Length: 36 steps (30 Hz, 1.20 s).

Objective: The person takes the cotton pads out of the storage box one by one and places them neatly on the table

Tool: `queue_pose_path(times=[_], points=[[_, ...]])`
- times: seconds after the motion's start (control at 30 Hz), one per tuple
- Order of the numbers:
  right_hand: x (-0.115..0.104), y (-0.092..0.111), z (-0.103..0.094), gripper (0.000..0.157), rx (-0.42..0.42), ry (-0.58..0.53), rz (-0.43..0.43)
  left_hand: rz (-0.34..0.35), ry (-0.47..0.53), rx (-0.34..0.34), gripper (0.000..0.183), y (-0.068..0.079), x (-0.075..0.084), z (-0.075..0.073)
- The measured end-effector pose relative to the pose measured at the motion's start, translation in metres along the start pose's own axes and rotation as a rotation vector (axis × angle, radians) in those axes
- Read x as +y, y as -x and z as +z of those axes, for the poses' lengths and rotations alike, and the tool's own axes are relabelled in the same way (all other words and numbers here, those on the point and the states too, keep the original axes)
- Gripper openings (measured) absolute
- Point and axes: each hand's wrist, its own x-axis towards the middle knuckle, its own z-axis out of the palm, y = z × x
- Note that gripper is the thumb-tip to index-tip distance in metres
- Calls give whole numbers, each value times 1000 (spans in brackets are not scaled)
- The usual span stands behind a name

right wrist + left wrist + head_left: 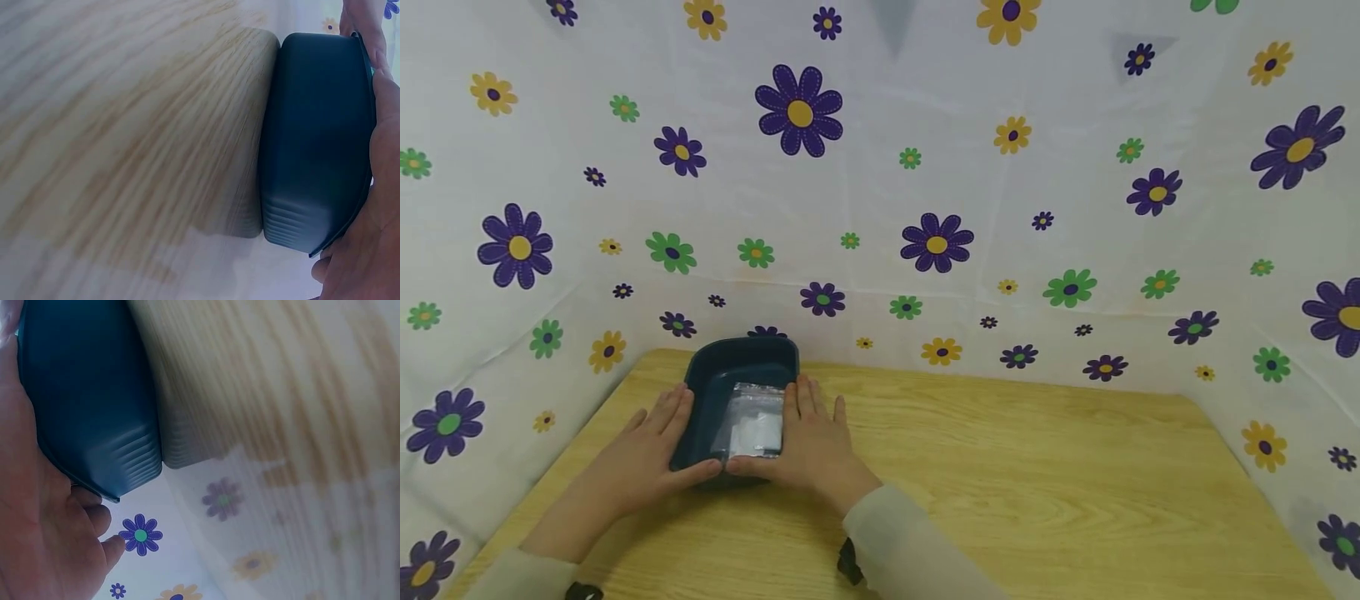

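So a dark teal bin [709,392] can be found on the far left part of the wood-look surface [1037,500], pretty close to where the white flowery cloth [880,196] comes down behind it. It's flanked on both sides: its left rim is touched by the left hand [655,442], its right rim by the right hand [808,437]. Both hands are spread wide, fingers stretched along the side rims and thumbs laid across the near edge, tips just beside each other (whether they actually touch can't be told). Inside the bin, over toward the right, a clear plastic bag [756,421] with something white in it is lying; what that is can't really be made out. The bag's right edge is partly blocked by the right hand, and much of the near rim is covered by the thumbs too. Lower down, bits of the surface are hidden by the pale sleeves [917,546], with a black strap [850,562] peeking out by the right one. In the wrist views the bin's ribbed corners are shown, and its base is seen resting on the surface. The whole spot is boxed in by cloth at the back and both sides, printed with purple, yellow and green flowers.
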Motion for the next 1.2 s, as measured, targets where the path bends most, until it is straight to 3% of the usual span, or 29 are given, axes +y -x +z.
queue_pose_path(times=[1.2], points=[[49, 32, -12, 131, 12, 21, 20, 60, -35, 17, 116, -20, 50, 14]])
